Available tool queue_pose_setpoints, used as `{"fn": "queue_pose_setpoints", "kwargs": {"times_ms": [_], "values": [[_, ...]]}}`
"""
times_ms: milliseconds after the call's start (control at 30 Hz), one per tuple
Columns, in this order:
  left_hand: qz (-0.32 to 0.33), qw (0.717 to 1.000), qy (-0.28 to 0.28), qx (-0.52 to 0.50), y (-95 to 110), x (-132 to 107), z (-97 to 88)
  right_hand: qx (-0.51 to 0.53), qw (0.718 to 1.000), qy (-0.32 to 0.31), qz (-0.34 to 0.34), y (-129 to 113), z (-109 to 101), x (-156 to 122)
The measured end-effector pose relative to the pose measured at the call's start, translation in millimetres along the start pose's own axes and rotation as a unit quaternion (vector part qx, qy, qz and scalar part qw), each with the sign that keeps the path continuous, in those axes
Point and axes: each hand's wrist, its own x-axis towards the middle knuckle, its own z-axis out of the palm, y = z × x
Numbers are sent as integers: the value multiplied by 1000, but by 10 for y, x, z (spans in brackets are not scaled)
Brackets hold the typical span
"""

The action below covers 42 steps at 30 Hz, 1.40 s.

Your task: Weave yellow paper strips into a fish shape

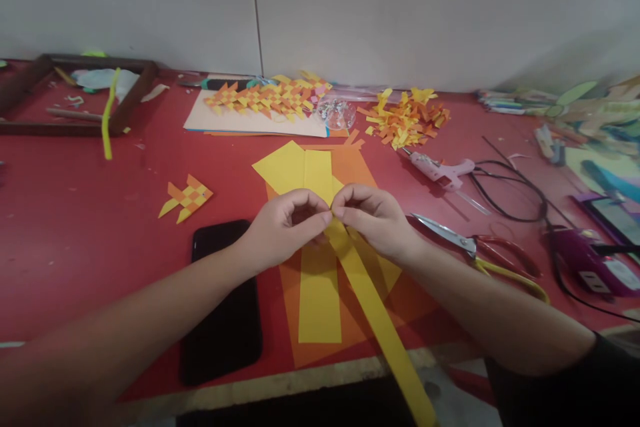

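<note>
Both my hands pinch the upper end of a long yellow paper strip [377, 313], whose other end hangs past the table's front edge. My left hand [287, 219] closes thumb and forefinger on it, and my right hand [373, 217] does the same right beside, the fingertips almost touching. The exact fold between the fingertips is hidden. Beneath my hands lie yellow paper pieces [320, 307] on orange sheets [295, 320]. A woven orange and yellow paper fish [190, 199] rests to the left, above a black phone [225, 320] partly covered by my left forearm.
Scissors [470, 245] and a pink glue gun [440, 170] with a looping black cable lie right. Behind are several woven fish [270, 99], a heap of paper snippets [407, 117] and a small clear dish [336, 113]. A brown frame [135, 93] stands far left, a purple power socket [590, 260] far right.
</note>
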Motion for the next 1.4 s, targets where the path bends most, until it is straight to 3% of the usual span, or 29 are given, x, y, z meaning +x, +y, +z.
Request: {"fn": "queue_pose_setpoints", "kwargs": {"times_ms": [100, 300, 500, 633, 700, 800, 867, 967, 1033, 1167, 1267, 1400], "values": [[25, 999, -4, 42, -7, -4, -7, -12, 1000, -6, 4, -32, 26, -7], [40, 998, 25, 31, 20, -8, -10, -11, 1000, 1, 0, -33, 35, 5], [91, 985, 137, -44, -23, 53, -28, -20, 1000, -8, 23, -11, 34, 15], [96, 948, 268, -140, -2, 130, -66, -36, 998, -15, 49, 6, 42, 29], [90, 935, 296, -173, 28, 157, -83, -42, 998, -16, 53, 15, 49, 34], [63, 936, 271, -217, 62, 158, -78, -42, 998, -2, 46, 12, 59, 27], [7, 955, 201, -216, 66, 129, -55, -36, 998, 15, 44, 3, 63, 13], [-63, 992, 58, -95, 50, 57, -13, -41, 998, 24, 39, -4, 62, -7], [-59, 998, 16, 24, 36, 7, 3, -51, 998, 17, 29, 0, 59, -14], [-20, 993, 34, 115, 11, -39, 6, -37, 999, -2, 18, 5, 64, -16], [22, 997, 46, 60, -8, -23, 3, -27, 1000, -10, 11, 6, 73, -11], [52, 986, 151, -42, -29, 28, -4, -29, 1000, -8, -4, 21, 78, 0]]}}
